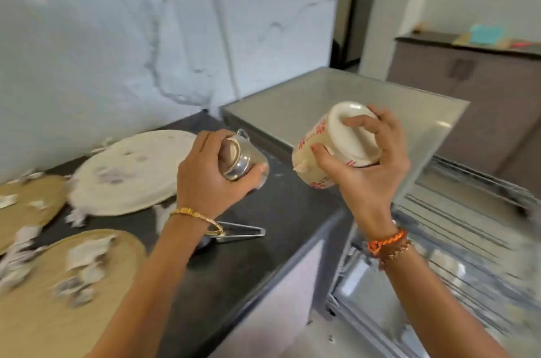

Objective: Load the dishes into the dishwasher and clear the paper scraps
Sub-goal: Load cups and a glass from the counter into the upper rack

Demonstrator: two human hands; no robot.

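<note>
Hands clamped — left hand [210,173] grips steel cup [243,160], right hand [363,164] ceramic mug [328,146] (upturned).

Clearance: worktop crowded at left, bare at right edge; rack open below.

Left half of the worktop [292,228] is taken by three mats [128,173] strewn with paper scraps [85,252]; tongs [243,233] lie near the front edge, just right of the mats. The dark strip along the right edge is free. Left hand [213,173] with steel cup [243,158] and right hand [366,170] with mug [330,146] fill the air above that edge. The rack [456,228] below the right corner lies uncovered, blurred.
</note>
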